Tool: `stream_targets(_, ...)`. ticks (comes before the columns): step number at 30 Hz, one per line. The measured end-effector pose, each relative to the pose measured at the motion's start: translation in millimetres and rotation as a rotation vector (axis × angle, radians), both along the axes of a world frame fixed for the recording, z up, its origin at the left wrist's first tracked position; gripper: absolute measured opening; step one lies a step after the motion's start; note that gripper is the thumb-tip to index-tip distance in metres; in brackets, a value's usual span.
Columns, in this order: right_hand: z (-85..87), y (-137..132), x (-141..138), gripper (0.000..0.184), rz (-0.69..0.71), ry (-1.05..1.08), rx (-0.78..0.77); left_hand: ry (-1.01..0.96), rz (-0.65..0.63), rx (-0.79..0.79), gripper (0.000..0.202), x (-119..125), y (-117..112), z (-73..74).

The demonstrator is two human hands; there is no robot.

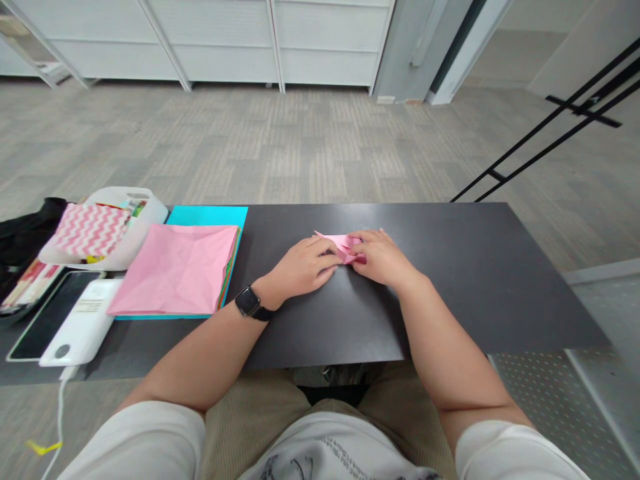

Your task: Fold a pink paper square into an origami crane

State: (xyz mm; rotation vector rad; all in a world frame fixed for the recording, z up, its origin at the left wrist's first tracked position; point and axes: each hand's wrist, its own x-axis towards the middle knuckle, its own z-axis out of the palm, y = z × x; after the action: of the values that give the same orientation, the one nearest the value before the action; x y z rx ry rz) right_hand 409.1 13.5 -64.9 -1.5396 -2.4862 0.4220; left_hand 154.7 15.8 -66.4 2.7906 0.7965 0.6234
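Note:
A small folded pink paper [340,243] lies on the dark table [450,280], between both hands. My left hand [303,265], with a black watch on its wrist, rests on the table with fingers pressed onto the paper's left side. My right hand [380,257] presses down on the paper's right part, fingers curled over it. Most of the paper is hidden under the fingers.
A stack of coloured sheets with a creased pink sheet [177,268] on top lies left of the hands. Farther left are a white basket [127,230] with patterned paper, a white power bank [83,322], a dark phone [47,319] and a black bag [23,233].

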Motion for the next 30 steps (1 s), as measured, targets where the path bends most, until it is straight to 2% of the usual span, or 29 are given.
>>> stream_targets(8, 0.3, 2.9, -2.2, 0.014, 0.001, 0.019, 0.06, 0.006, -0.021, -0.035, 0.028, 2.0, 2.6, -5.2)
stream_targets(16, -0.3, 6.0, 0.6, 0.008, 0.084, 0.006, 0.033, 0.047, -0.013, -0.04, 0.028, 3.5, 1.6, -12.1)
stream_targets(20, 0.2, 6.1, 0.1, 0.015, 0.048, 0.036, 0.011, 0.037, 0.004, -0.041, 0.027, 4.2, 0.4, -10.8)
stream_targets(26, -8.1, 9.6, 2.1, 0.045, -0.024, 0.133, 0.017, 0.001, -0.01, -0.05, 0.03, 7.7, -3.3, -11.5)
stream_targets(30, -10.1, 11.0, 7.6, 0.042, -0.016, 0.133, 0.031, 0.051, -0.039, -0.075, 0.037, 8.6, -3.8, -18.0)
